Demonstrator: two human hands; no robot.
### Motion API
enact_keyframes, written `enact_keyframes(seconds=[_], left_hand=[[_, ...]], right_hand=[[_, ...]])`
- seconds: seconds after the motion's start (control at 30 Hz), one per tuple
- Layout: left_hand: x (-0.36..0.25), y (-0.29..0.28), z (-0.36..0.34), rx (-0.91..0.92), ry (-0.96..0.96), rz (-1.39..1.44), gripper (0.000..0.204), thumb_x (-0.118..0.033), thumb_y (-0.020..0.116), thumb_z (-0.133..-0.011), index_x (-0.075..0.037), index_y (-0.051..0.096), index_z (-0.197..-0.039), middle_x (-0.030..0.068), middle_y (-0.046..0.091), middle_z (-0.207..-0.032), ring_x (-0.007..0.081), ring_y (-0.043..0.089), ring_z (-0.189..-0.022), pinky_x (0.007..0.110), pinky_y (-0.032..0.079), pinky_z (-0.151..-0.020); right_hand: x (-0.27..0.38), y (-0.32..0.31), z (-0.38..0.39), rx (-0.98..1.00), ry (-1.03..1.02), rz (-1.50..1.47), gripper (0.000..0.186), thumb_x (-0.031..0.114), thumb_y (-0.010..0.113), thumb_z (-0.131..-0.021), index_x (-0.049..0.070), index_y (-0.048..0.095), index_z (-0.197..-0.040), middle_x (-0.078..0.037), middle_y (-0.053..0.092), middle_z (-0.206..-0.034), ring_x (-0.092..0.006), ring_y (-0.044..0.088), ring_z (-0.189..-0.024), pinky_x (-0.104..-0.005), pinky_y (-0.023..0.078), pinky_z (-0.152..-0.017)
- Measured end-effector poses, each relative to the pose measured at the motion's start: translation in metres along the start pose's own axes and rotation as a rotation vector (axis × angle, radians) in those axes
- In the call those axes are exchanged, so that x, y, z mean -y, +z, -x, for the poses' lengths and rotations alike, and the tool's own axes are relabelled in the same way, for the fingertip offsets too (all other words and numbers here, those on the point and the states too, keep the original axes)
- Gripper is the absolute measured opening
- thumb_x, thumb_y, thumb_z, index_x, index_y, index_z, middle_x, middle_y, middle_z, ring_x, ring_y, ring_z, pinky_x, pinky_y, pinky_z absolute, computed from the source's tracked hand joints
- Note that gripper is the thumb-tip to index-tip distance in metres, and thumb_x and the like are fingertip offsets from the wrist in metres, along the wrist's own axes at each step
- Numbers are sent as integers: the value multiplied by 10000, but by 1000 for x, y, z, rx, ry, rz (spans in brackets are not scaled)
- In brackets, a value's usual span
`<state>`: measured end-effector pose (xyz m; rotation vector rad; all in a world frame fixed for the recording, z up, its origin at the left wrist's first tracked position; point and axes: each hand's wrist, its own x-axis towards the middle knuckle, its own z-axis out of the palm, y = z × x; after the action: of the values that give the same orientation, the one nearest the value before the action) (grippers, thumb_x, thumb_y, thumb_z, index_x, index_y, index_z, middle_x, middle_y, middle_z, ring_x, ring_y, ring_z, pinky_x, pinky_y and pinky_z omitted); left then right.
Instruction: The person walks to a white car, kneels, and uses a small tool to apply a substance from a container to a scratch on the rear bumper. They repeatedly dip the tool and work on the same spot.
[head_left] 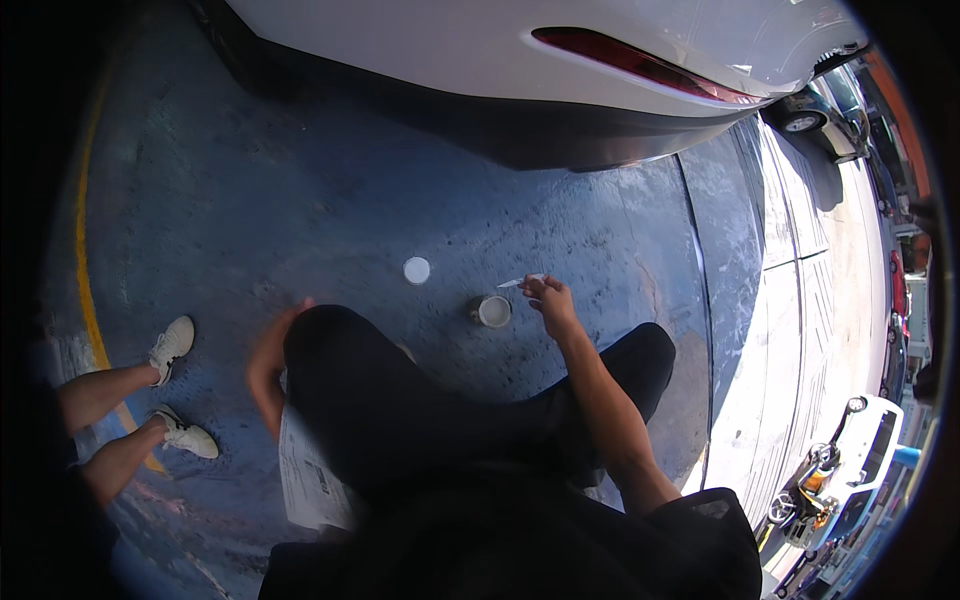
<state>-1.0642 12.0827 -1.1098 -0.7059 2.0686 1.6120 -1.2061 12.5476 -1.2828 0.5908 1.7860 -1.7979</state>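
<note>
My right hand is closed around a thin, pale, pointed tool, whose exact kind is too small to make out. The tool's tip points left, just above an uncovered small tin with pale grey contents. To the left of the tin, a round white lid lies flat on the blue floor. My left hand is beside my bent left knee, which covers most of it. Its fingers are hidden and blurred.
A white car's rear bumper with a red reflector overhangs the floor ahead. Another person's legs, in pale shoes, stand at left by a yellow line. Printed paper lies beside my left leg. A motorbike and parked vehicles are outside at right.
</note>
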Motion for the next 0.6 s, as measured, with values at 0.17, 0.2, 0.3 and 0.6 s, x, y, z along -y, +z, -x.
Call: enact_keyframes(seconds=[0.17, 0.2, 0.3, 0.6], left_hand=[[86, -29, 0, -278, -150, -279, 482, -403, 598, -1060, 10, 618, -1306, 176, 709, -1203, 272, 697, -1078, 420, 537, -908], [102, -32, 1, -328, -157, -310, 490, -411, 598, -1059, 9, 617, -1311, 178, 708, -1207, 276, 697, -1080, 424, 536, -914], [145, -42, 1, -435, -191, -398, 515, -434, 595, -1057, 6, 611, -1324, 183, 705, -1217, 287, 698, -1086, 437, 533, -931], [191, -89, -29, -223, -245, -418, 590, -502, 586, -1049, -4, 594, -1364, 200, 696, -1248, 321, 701, -1104, 474, 524, -985]], right_hand=[[9, 1, -4, 7, 11, -2, 169, 219, 663, -999, 93, 694, -1106, -30, 752, -1059, -100, 629, -893, -293, 473, -827], [9, 1, -6, 30, -6, -34, 168, 212, 663, -995, 92, 698, -1105, -30, 753, -1053, -101, 633, -887, -292, 476, -819], [8, 3, -11, 33, -34, -51, 164, 195, 661, -983, 89, 707, -1099, -32, 756, -1031, -103, 644, -877, -289, 483, -797], [26, 18, -2, -50, -45, -8, 155, 186, 674, -972, 76, 704, -1078, -41, 749, -1011, -105, 648, -863, -287, 483, -767]])
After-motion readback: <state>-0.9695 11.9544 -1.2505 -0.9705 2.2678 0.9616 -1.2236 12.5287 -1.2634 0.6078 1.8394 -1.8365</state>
